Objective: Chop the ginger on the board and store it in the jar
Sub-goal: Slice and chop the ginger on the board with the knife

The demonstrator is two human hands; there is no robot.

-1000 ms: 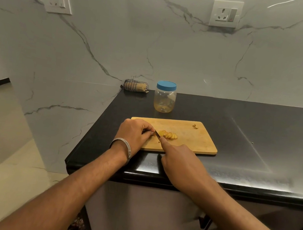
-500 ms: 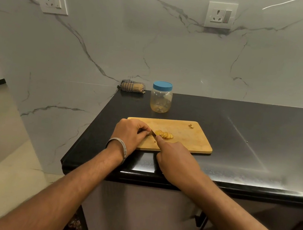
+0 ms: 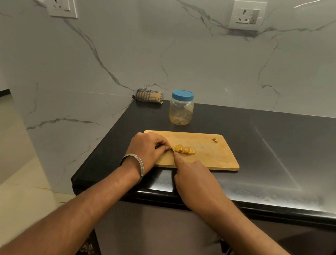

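A wooden cutting board lies on the black counter. On its left part a short row of yellow ginger slices fans out. My left hand, with a metal bangle at the wrist, curls over the uncut ginger, which its fingers hide. My right hand grips a knife; only a bit of the blade shows, set down between my left fingertips and the slices. A clear jar with a blue lid on stands behind the board, with a few pieces at its bottom.
A small ginger scrap lies at the board's far right corner. A folded checked cloth sits at the counter's back left corner against the marble wall. The black counter extends to the right; its left edge drops to the floor.
The hands stay at the same place on the board; the knife blade has shifted slightly left against the ginger. The camera view has drifted a little.
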